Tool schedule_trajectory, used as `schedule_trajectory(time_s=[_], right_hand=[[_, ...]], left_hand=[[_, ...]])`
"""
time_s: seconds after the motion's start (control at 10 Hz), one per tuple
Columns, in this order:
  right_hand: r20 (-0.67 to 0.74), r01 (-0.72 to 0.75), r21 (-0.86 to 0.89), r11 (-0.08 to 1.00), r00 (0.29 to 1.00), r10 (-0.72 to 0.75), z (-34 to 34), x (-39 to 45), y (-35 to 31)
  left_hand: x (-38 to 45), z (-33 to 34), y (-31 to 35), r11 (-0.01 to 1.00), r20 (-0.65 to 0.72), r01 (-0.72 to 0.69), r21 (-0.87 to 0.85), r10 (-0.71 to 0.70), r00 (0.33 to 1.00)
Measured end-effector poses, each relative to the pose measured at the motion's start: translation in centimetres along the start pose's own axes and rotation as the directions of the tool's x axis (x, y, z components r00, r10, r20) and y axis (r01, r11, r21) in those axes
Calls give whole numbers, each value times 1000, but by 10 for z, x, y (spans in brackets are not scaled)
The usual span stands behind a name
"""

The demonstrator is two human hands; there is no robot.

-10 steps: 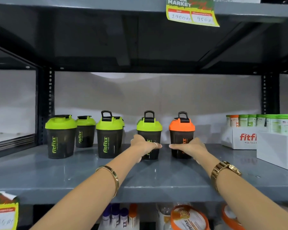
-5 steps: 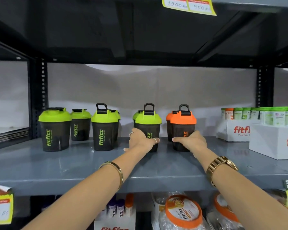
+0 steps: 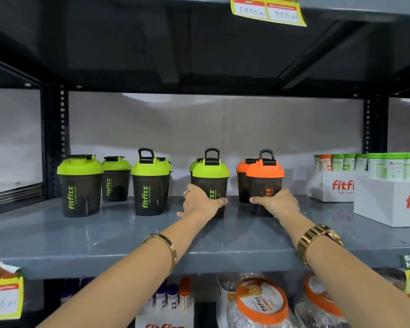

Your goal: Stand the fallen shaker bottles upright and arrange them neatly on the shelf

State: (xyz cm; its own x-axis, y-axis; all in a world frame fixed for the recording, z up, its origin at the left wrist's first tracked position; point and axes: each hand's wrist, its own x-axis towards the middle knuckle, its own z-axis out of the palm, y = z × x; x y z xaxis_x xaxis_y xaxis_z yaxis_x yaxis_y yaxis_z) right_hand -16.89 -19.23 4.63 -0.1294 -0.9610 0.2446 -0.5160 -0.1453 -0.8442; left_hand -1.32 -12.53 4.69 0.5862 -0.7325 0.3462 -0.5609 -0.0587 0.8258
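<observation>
Dark shaker bottles stand upright in pairs on the grey shelf [image 3: 81, 242]. My left hand [image 3: 200, 203] grips the lower body of a green-lidded shaker [image 3: 210, 176]; a second green-lidded one stands close behind it. My right hand [image 3: 278, 203] wraps the base of an orange-lidded shaker [image 3: 265, 176], with another orange-lidded shaker [image 3: 243, 178] behind it on its left. Further left stand a green-lidded shaker [image 3: 150, 183] with one behind it, a front shaker [image 3: 79, 185] at the far left and one [image 3: 116, 178] set back.
White fitfizz boxes [image 3: 386, 200] holding small green-capped tubs fill the shelf's right end. A black upright post [image 3: 57, 143] bounds the left side. The upper shelf hangs low overhead with a yellow price tag [image 3: 268, 10]. Jars and tubes sit on the shelf below.
Both hands have drawn their shakers toward the shelf front, so the second green and orange shakers behind them now show. My view has dropped slightly.
</observation>
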Motion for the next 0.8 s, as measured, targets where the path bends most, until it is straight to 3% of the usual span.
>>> schedule_trajectory(time_s=[0.2, 0.6, 0.8], right_hand=[[0, 1, -13, 1000, 1000, -1, 0, -1, -1], [72, -123, 119, 985, 991, 115, -9, -16, -5], [54, -116, 57, 992, 992, 113, -17, -46, -9]], left_hand=[[2, 0, -1, 1000, 9, 3, -6, -3, 1000], [-9, -30, -4, 1000, 134, 11, 26, -14, 991], [-28, -44, -6, 998, 172, 17, 53, -26, 985]])
